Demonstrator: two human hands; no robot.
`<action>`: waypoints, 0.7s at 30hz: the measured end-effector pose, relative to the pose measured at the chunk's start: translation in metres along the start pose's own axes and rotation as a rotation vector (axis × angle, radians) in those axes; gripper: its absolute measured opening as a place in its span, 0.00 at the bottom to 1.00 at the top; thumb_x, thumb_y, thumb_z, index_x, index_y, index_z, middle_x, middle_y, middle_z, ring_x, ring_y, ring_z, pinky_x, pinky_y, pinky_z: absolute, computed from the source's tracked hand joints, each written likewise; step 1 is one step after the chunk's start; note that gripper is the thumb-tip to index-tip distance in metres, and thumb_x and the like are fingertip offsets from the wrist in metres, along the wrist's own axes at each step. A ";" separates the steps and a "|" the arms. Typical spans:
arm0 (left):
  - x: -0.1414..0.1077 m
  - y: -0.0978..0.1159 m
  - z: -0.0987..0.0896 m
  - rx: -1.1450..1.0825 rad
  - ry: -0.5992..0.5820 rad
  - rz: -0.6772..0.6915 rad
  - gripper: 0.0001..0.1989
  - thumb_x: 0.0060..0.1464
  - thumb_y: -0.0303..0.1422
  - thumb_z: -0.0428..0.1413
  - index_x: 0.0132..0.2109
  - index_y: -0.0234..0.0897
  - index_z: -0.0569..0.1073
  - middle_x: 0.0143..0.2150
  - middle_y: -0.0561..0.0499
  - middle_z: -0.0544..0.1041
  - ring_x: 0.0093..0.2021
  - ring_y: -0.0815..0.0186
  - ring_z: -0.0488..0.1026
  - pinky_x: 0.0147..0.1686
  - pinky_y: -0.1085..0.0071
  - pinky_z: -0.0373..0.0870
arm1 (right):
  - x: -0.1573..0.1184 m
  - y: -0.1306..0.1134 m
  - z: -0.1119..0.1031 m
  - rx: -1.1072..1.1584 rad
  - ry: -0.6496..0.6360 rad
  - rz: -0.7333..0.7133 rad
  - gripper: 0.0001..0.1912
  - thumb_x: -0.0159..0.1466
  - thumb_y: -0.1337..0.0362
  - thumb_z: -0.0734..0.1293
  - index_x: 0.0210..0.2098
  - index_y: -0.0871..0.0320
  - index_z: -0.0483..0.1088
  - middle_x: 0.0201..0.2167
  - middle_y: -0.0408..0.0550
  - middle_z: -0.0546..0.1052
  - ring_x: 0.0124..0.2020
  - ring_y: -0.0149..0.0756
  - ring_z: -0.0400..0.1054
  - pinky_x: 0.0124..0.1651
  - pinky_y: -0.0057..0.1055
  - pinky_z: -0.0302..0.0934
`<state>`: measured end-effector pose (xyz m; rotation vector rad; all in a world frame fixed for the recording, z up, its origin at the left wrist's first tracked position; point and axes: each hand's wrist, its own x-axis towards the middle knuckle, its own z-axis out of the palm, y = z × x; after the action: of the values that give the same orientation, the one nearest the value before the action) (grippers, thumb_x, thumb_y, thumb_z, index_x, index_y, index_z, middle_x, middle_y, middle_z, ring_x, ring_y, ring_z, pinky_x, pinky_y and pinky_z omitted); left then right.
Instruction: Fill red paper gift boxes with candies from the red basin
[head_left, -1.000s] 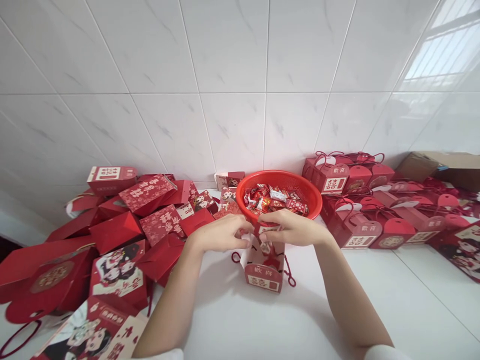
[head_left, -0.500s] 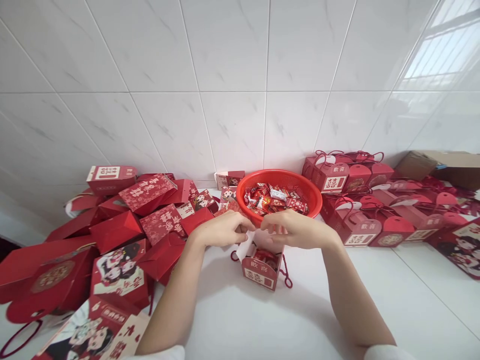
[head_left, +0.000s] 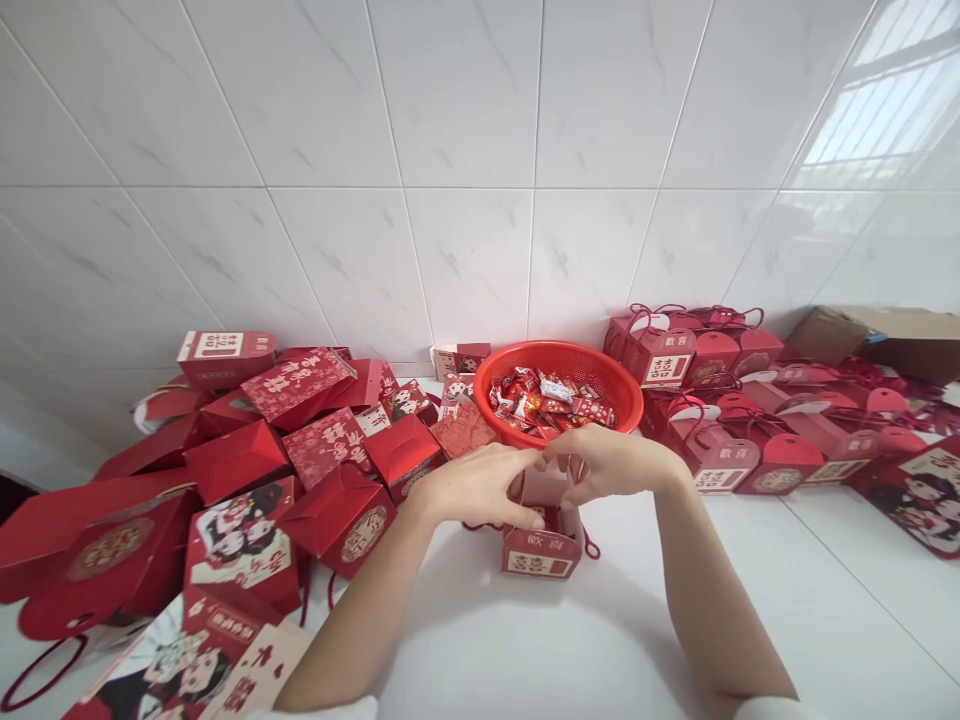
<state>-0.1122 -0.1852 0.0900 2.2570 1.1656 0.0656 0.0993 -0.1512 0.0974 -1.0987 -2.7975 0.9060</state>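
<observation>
A small red gift box (head_left: 540,562) with a white label and a cord at its side stands on the white table in front of me, its top open. Over its left side lies my left hand (head_left: 484,485), thumb at the rim and fingers reaching to the back. From the right, my right hand (head_left: 611,465) has its bent fingers on the box's right side wall. Both hands hold the box between them, and they partly hide its inside. Just behind stands a red plastic basket (head_left: 636,405) of wrapped candies (head_left: 555,392).
Many red gift boxes (head_left: 236,460) are heaped at the left. Rows of boxes with cord handles (head_left: 724,465) stand at the right, with a brown cardboard carton (head_left: 900,330) behind them. A tiled wall (head_left: 465,250) closes off the back.
My hands have come down onto the box sides from above its flaps. The box has turned to face me more squarely and shifted slightly right.
</observation>
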 end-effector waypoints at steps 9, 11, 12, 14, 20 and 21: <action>0.002 0.001 0.003 -0.009 -0.070 -0.055 0.36 0.47 0.54 0.62 0.59 0.41 0.68 0.36 0.50 0.76 0.38 0.55 0.74 0.31 0.69 0.61 | 0.001 -0.002 0.005 0.148 0.023 0.043 0.19 0.53 0.69 0.72 0.44 0.58 0.69 0.37 0.46 0.77 0.37 0.38 0.74 0.32 0.26 0.60; 0.003 0.004 0.007 0.008 -0.078 -0.054 0.35 0.46 0.54 0.62 0.56 0.40 0.69 0.39 0.48 0.75 0.40 0.53 0.73 0.32 0.68 0.62 | 0.008 -0.007 0.014 0.010 0.091 0.086 0.21 0.51 0.70 0.72 0.44 0.58 0.68 0.38 0.47 0.77 0.37 0.39 0.72 0.31 0.26 0.57; 0.004 0.006 0.010 0.002 -0.080 -0.054 0.34 0.45 0.53 0.63 0.55 0.40 0.70 0.42 0.47 0.75 0.42 0.53 0.73 0.33 0.68 0.63 | 0.012 -0.010 0.018 -0.047 0.108 0.102 0.22 0.50 0.71 0.72 0.44 0.58 0.67 0.37 0.47 0.76 0.38 0.40 0.71 0.31 0.27 0.55; 0.005 0.010 0.014 -0.027 -0.071 -0.043 0.30 0.45 0.51 0.64 0.52 0.39 0.72 0.46 0.45 0.75 0.44 0.52 0.73 0.35 0.67 0.65 | 0.018 -0.013 0.025 -0.117 0.112 0.124 0.23 0.50 0.71 0.72 0.44 0.58 0.66 0.35 0.47 0.76 0.38 0.41 0.70 0.30 0.27 0.52; 0.005 0.017 0.013 -0.091 -0.069 -0.012 0.23 0.54 0.50 0.58 0.49 0.38 0.73 0.48 0.44 0.75 0.44 0.53 0.74 0.38 0.65 0.67 | 0.021 -0.009 0.029 -0.110 0.088 0.097 0.21 0.53 0.73 0.68 0.45 0.58 0.65 0.32 0.47 0.75 0.32 0.38 0.69 0.26 0.26 0.49; 0.005 0.017 0.012 -0.095 -0.078 -0.007 0.23 0.55 0.51 0.57 0.48 0.38 0.73 0.48 0.45 0.75 0.44 0.54 0.74 0.38 0.66 0.66 | 0.020 -0.009 0.027 -0.092 0.082 0.087 0.20 0.53 0.73 0.67 0.46 0.58 0.65 0.32 0.46 0.75 0.32 0.38 0.70 0.26 0.26 0.49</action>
<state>-0.0937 -0.1948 0.0878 2.1527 1.1062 0.0288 0.0737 -0.1579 0.0755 -1.2489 -2.7688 0.7266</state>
